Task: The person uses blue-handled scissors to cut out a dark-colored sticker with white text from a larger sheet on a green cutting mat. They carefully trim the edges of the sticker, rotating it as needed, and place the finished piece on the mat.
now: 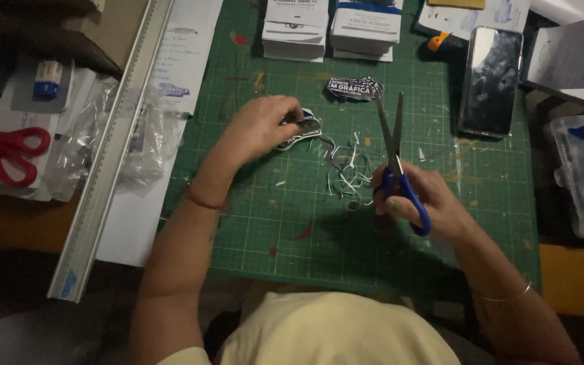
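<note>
The cut-out sticker (299, 130) sits under the left hand (265, 125), just above the middle of the green cutting mat (251, 216), fingertips pinching it against the mat. To my eye the trimming goes best if that hand turns the sticker into the blades in small steps, keeping fingers behind the cutting line, while the scissors close in short bites along the white border rather than one long snip

The sticker is small, dark, irregular in outline, with pale lettering and a thin white edge; most of it is hidden by the fingers. At two o'clock from it lies a second dark sticker (354, 88) of the same kind. At four o'clock a scatter of thin white paper trimmings (349, 169) covers the mat

The right hand (427, 199) is closed through the blue handles of the scissors (395, 155), blades nearly together and pointing to twelve o'clock. Further out: a dark phone (491, 81) at two o'clock, red-handled scissors (8, 152) at nine, a metal ruler (113, 149) along the mat's left side
</note>
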